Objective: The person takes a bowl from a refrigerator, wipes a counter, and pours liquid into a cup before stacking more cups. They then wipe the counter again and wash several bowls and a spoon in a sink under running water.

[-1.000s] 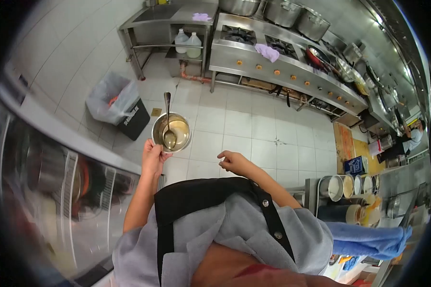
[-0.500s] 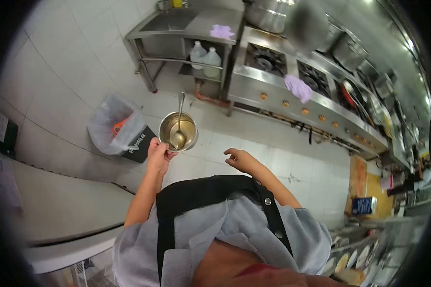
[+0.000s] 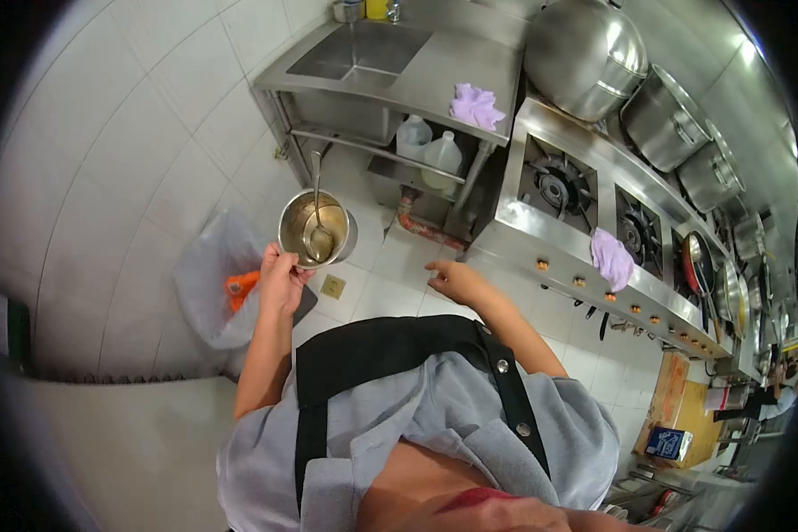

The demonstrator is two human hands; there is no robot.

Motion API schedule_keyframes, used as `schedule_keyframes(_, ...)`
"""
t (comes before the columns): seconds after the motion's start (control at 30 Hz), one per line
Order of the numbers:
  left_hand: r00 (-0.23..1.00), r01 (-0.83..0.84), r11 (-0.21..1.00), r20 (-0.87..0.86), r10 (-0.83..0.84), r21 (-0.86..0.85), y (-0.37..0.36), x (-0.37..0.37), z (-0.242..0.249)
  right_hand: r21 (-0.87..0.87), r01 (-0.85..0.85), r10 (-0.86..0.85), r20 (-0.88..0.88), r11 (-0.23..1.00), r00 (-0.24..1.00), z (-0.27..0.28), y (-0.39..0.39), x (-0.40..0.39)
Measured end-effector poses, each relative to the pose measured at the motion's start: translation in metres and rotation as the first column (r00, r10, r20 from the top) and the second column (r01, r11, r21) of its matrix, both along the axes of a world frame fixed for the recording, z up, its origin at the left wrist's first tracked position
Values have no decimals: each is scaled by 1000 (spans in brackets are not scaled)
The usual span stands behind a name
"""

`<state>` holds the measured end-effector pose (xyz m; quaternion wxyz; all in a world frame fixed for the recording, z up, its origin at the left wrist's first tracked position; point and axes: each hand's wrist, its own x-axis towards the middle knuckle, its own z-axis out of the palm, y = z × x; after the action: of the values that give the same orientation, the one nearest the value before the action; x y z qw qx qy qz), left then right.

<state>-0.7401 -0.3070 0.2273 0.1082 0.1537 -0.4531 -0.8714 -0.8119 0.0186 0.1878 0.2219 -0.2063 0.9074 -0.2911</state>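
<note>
Pot (image 3: 343,241): metal, held out before the wearer, on the sink side of the stove (image 3: 523,238) and apart from it; mouth up. Whether its yellowish inside is liquid or sheen cannot be told.
Spoon (image 3: 317,188): in the pot, bowl low inside, handle leaning out over the far rim.
Left hand (image 3: 282,284): pinching the pot's near side between thumb and fingers; some fingertips hidden.
Right hand (image 3: 459,282): unladen, fingers loosely bent, neither spread flat nor pressed together; between pot and stove front, touching neither.
Sink (image 3: 359,55): in the steel table beside the stove's near end.
Cloths: one (image 3: 477,106) lilac, on the table edge nearest the stove; another (image 3: 612,259) lilac, draped over the stove's front edge.
Jugs (image 3: 442,160): two, under the table, beside the stove.
Liner (image 3: 208,288): pale plastic, well apart from the stove, past the pot; something orange within.
Stockpots (image 3: 665,120): along the stove's back.
Box (image 3: 668,443): blue, beyond the stove's far end.
Co-worker (image 3: 776,405): past that same end, small and partly hidden.
</note>
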Motion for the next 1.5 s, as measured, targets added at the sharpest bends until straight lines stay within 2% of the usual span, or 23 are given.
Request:
schedule_keyframes(0.07, 1000, 11, 1000, -1, -11, -11, -18, -47, 12, 32, -6, 6, 1, 999, 1000, 3, -13, -31)
schedule_keyframes(0.2, 998, 66, 995, 21, -64, -75, -53, -139, 26, 24, 91, -85, -182, 996, 980, 2, -18, -110)
schedule_keyframes(0.23, 998, 62, 996, 15, -61, -59, -57, -160, 32, 1, 236, -236, -23, 972, 972, 33, -25, -122)
schedule_keyframes(0.27, 998, 68, 996, 3, -68, -57, -62, -181, 36, -48, 178, -184, -189, 983, 965, 34, -20, -144)
schedule_keyframes(0.33, 996, 78, 995, -28, -79, -55, -73, -224, 41, -136, 292, -312, -160, 947, 937, 48, -14, -190)
schedule_keyframes(0.37, 995, 89, 994, -42, -92, -59, -79, -245, 41, -169, 322, -361, -312, 931, 879, 47, -6, -215)
schedule_keyframes(0.4, 996, 79, 995, -38, -82, -66, -82, -264, 43, -226, 339, -401, -341, 913, 851, 53, -1, -241)
schedule_keyframes(0.43, 997, 66, 995, -37, -69, -74, -85, -283, 49, -188, 376, -420, -386, 907, 821, 63, 1, -266)
schedule_keyframes(0.53, 998, 49, 995, -33, -52, -89, -90, -336, 50, -360, 437, -562, -424, 824, 710, 35, 27, -360)
schedule_keyframes(0.6, 998, 60, 992, -22, -63, -115, -98, -375, 55, -274, 616, -658, -491, 739, 571, 8, 29, -412)
schedule_keyframes(0.63, 997, 74, 990, -17, -76, -120, -102, -398, 57, -127, 690, -622, -570, 713, 538, -6, 20, -430)
schedule_keyframes(0.73, 994, 111, 984, 20, -109, -137, -113, -464, 50, 191, 629, -412, -607, 754, 679, -39, -21, -464)
schedule_keyframes(0.77, 992, 125, 980, 37, -121, -156, -116, -491, 47, 98, 570, -408, -601, 816, 687, -45, -37, -471)
schedule_keyframes(0.87, 963, 267, 940, 90, -254, -212, -135, -571, 25, 101, 515, -371, -578, 851, 727, -29, -95, -466)
schedule_keyframes(0.97, 936, 312, 942, 211, -282, -126, -148, -661, -14, 206, 591, -420, -528, 780, 738, -17, -129, -464)
schedule_keyframes(1.03, 928, 306, 950, 246, -281, -68, -149, -713, -32, 198, 625, -473, -496, 755, 728, -15, -138, -462)
schedule_keyframes(1.1, 910, 334, 943, 258, -325, 11, -152, -768, -51, 176, 678, -541, -478, 714, 693, -12, -146, -462)
schedule_keyframes(1.23, 856, 365, 930, 410, -316, -44, -152, -850, -107, 244, 814, -655, -494, 527, 572, -26, -176, -471)
schedule_keyframes(1.3, 848, 303, 946, 421, -322, 113, -158, -871, -131, 238, 860, -688, -521, 452, 506, -33, -192, -476)
schedule_keyframes(1.37, 855, 365, 909, 314, -412, 200, -173, -897, -181, 228, 899, -687, -584, 373, 433, -29, -203, -481)
schedule_keyframes(1.43, 799, 322, 944, 515, -310, 68, -169, -904, -185, 209, 920, -717, -578, 331, 389, -21, -208, -481)
schedule_keyframes(1.47, 777, 352, 924, 503, -379, 153, -183, -918, -213, 192, 926, -749, -545, 326, 377, -15, -208, -481)
schedule_keyframes(1.5, 771, 358, 923, 515, -375, 137, -188, -926, -229, 171, 935, -753, -556, 311, 352, -11, -211, -480)
